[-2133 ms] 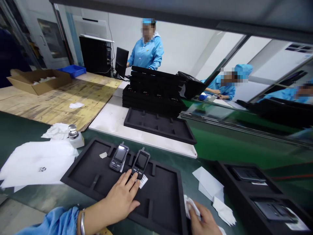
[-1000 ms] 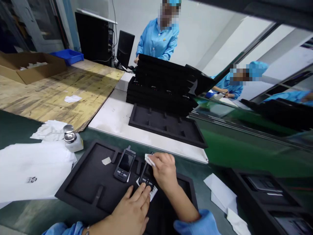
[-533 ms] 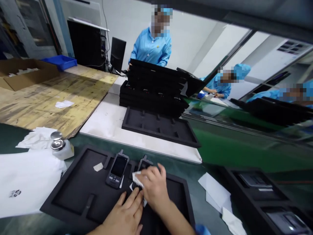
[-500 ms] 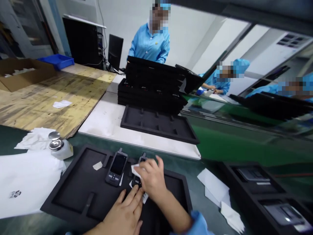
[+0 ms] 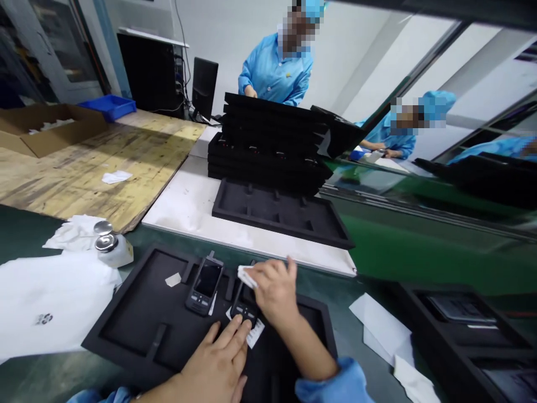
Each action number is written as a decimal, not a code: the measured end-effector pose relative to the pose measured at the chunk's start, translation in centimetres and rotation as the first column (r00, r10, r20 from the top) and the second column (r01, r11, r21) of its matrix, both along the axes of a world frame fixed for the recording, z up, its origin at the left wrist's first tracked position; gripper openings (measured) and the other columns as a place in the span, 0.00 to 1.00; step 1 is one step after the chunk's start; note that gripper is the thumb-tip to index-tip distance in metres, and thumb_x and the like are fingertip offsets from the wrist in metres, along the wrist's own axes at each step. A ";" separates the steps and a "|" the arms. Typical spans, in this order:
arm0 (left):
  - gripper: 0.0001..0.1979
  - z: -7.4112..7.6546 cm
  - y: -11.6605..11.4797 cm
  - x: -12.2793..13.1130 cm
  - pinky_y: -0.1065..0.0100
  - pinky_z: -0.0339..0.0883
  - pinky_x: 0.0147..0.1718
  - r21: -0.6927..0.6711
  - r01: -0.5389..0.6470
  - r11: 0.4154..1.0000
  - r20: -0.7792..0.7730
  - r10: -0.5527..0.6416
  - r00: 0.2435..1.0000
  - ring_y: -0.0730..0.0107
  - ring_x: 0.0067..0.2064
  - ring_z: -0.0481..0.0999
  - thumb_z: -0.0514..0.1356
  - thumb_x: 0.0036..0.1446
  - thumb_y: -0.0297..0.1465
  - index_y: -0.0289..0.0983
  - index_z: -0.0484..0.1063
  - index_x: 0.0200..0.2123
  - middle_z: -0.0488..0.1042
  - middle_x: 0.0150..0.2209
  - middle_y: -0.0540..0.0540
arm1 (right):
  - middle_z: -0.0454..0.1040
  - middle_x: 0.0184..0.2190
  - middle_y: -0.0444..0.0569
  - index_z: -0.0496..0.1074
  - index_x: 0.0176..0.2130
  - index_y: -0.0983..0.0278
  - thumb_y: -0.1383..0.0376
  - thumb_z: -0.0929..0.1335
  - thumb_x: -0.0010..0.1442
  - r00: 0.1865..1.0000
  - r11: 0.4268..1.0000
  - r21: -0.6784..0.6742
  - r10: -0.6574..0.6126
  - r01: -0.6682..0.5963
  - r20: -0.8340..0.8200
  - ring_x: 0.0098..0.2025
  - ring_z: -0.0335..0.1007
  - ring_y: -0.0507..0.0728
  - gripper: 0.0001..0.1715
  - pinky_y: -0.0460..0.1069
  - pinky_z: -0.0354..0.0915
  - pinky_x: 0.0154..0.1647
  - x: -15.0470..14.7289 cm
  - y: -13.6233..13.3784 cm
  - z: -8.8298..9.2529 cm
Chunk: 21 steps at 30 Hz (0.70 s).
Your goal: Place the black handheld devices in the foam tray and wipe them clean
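Two black handheld radios with stub antennas lie in a black foam tray [image 5: 121, 319]. My left hand [image 5: 216, 358] rests with outstretched fingers, its fingertips on the keypad end of the right-hand radio [image 5: 244, 302]. In my right hand [image 5: 274, 288] a folded white wipe [image 5: 246, 276] is pinched against the upper part of that radio's screen; the fingers partly hide the radio's top. Under its lower end a printed white slip [image 5: 255, 334] sticks out. The other radio [image 5: 205, 284] lies to the left, untouched, and a small pale scrap [image 5: 173, 280] is farther left in the tray.
A metal-capped bottle [image 5: 115, 249] and a white bag [image 5: 46, 308] are at left. Foam trays are stacked [image 5: 271, 145] behind, with a single tray [image 5: 281, 215] before them. White papers [image 5: 381, 324] and another loaded tray [image 5: 457, 330] lie at right. Co-workers in blue are beyond.
My right hand has slid the wipe up the radio's screen toward the antenna end, uncovering more of its lower part. My left hand stays at the keypad. The view has shifted slightly.
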<state>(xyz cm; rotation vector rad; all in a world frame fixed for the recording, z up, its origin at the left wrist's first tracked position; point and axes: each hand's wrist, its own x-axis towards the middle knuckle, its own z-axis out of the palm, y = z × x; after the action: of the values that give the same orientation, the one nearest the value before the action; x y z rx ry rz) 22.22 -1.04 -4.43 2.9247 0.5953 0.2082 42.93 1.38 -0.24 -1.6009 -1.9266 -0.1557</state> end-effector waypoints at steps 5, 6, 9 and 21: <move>0.26 -0.2 -0.1 0.1 0.57 0.61 0.57 0.026 0.014 1.000 0.012 -0.015 1.000 0.55 0.68 0.52 0.48 0.67 0.42 0.32 0.63 0.61 0.52 0.69 0.41 | 0.75 0.33 0.44 0.77 0.40 0.56 0.72 0.64 0.59 1.000 0.999 0.040 -0.027 0.027 0.000 0.40 0.63 0.57 0.16 0.65 0.37 0.64 -0.1 -0.9 0.0; 0.26 -0.2 -0.1 0.1 0.56 0.60 0.57 0.022 0.010 1.000 0.012 -0.011 1.000 0.55 0.68 0.52 0.48 0.67 0.41 0.32 0.63 0.61 0.53 0.69 0.41 | 0.75 0.33 0.43 0.77 0.41 0.55 0.72 0.64 0.59 1.000 1.000 0.026 -0.005 0.005 0.016 0.40 0.63 0.57 0.17 0.65 0.36 0.65 -0.3 -1.1 -0.1; 0.27 -0.1 -0.1 0.0 0.55 0.60 0.57 0.006 -0.008 1.000 0.013 0.008 1.000 0.53 0.69 0.51 0.49 0.67 0.41 0.32 0.62 0.62 0.50 0.69 0.40 | 0.76 0.36 0.43 0.77 0.41 0.55 0.72 0.65 0.58 0.997 0.999 0.007 -0.048 0.047 0.059 0.42 0.63 0.58 0.17 0.66 0.37 0.64 -0.5 -0.9 0.1; 0.28 -0.5 0.0 0.3 0.54 0.62 0.57 -0.100 0.036 0.994 0.017 -0.034 0.999 0.52 0.68 0.53 0.49 0.67 0.44 0.31 0.65 0.60 0.53 0.68 0.38 | 0.75 0.33 0.44 0.77 0.41 0.55 0.72 0.63 0.59 0.993 0.995 0.049 -0.095 0.092 0.076 0.41 0.64 0.59 0.17 0.67 0.37 0.63 -0.2 -1.4 -0.4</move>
<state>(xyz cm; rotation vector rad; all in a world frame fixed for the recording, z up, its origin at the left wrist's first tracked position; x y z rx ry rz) 22.55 -0.99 -4.89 2.8313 0.5357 0.1908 42.72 0.00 -0.63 -1.6781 -1.8930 -0.3025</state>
